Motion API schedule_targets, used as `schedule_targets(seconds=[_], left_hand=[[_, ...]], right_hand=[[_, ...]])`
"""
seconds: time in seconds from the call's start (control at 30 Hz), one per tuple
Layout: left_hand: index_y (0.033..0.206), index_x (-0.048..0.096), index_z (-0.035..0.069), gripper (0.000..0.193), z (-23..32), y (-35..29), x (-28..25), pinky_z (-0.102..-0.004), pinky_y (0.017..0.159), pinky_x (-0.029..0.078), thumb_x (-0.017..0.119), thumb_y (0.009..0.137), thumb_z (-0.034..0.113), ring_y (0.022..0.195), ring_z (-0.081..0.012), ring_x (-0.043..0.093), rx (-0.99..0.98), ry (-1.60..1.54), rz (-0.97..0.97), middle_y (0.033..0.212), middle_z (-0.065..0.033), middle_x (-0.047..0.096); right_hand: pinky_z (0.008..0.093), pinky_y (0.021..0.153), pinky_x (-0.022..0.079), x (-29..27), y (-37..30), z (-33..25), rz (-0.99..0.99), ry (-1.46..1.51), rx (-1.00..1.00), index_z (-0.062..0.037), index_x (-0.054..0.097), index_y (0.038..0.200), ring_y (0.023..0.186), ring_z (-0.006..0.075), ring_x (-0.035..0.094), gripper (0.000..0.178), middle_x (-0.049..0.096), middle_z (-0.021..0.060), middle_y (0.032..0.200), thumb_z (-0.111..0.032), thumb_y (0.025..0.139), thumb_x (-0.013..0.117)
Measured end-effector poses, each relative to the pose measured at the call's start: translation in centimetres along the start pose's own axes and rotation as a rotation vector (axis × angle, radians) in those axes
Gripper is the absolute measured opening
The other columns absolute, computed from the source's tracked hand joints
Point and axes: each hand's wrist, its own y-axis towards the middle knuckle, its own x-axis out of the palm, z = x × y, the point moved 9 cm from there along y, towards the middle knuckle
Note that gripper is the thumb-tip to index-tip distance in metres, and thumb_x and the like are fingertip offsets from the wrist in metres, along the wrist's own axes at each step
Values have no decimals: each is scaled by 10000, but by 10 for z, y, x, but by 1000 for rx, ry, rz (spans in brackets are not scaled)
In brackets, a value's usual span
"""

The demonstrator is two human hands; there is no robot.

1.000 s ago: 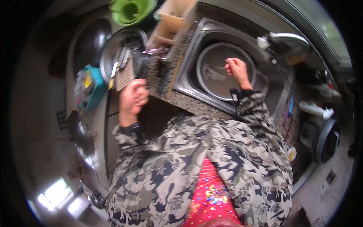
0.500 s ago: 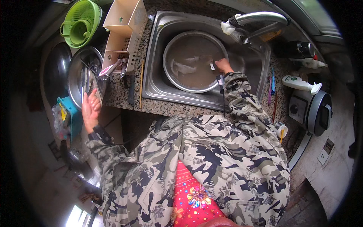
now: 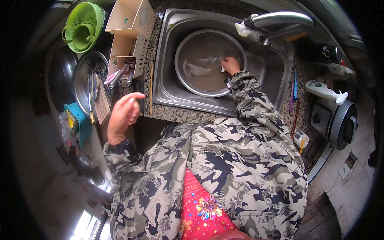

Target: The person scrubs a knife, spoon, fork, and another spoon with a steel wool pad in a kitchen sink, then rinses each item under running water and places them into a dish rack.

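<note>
My right hand [image 3: 231, 65] is over the right part of a round metal basin [image 3: 179, 78] of murky brown water, in the sink. Its fingers are closed around a small white piece [image 3: 223, 69], mostly hidden, whose kind I cannot make out. Left of it, a pale patch [image 3: 197, 69] shows in the water; I cannot tell if it is cloth. My left hand [image 3: 125, 116] is raised in front of the counter edge. Its index finger points right, the others are loosely bent, and nothing is visible in it. Close by are a metal bowl of utensils [image 3: 82, 86] and a flat perforated utensil [image 3: 102, 100].
The steel sink [image 3: 164, 94] has a faucet [image 3: 282, 18] at back right. A cream rack [image 3: 140, 56], green baskets [image 3: 86, 30] and a teal container [image 3: 82, 128] stand left. A wooden stick [image 3: 151, 88] lies beside the sink. A spray bottle [image 3: 320, 89] and a cooker [image 3: 343, 124] are right.
My left hand has moved right, away from the bowl of utensils, and its fingers have bent. My right hand has shifted slightly up and left over the basin, still with the white piece.
</note>
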Motion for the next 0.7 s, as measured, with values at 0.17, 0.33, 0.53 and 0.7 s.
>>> schedule_targets(seconds=[0.17, 0.33, 0.53, 0.7], left_hand=[[1115, 553, 19, 285, -26, 36, 20, -169, 378, 292, 474, 950, 237, 464, -32, 357, -131, -21, -70, 601, 45, 411], [1100, 570, 10, 278, -79, 82, 46, -234, 535, 480, 495, 941, 226, 591, -106, 532, -283, -139, -141, 688, -25, 549], [1102, 543, -69, 287, -126, 131, 89, -345, 841, 527, 512, 923, 153, 947, -279, 625, -444, -321, -175, 1040, -201, 613], [1149, 503, -74, 341, -142, 141, 127, -370, 900, 494, 526, 919, 176, 1020, -305, 593, -565, -324, -272, 1109, -227, 582]], right_hand=[[384, 684, 493, 1, -6, -32, -186, 297, -90, -45, 680, 804, 729, 300, 647, 286, 662, 143, 741, -315, 738, 615], [326, 605, 486, -36, -40, -53, -94, 220, 11, -40, 649, 656, 603, 213, 636, 209, 637, 84, 596, -242, 694, 614], [302, 554, 482, -68, -104, -67, -57, 376, 164, -36, 626, 610, 524, 169, 612, 218, 625, 80, 554, -236, 692, 594], [297, 551, 487, -124, -145, -81, 157, 296, 102, -20, 623, 614, 504, 146, 599, 191, 628, 79, 560, -193, 691, 600]])
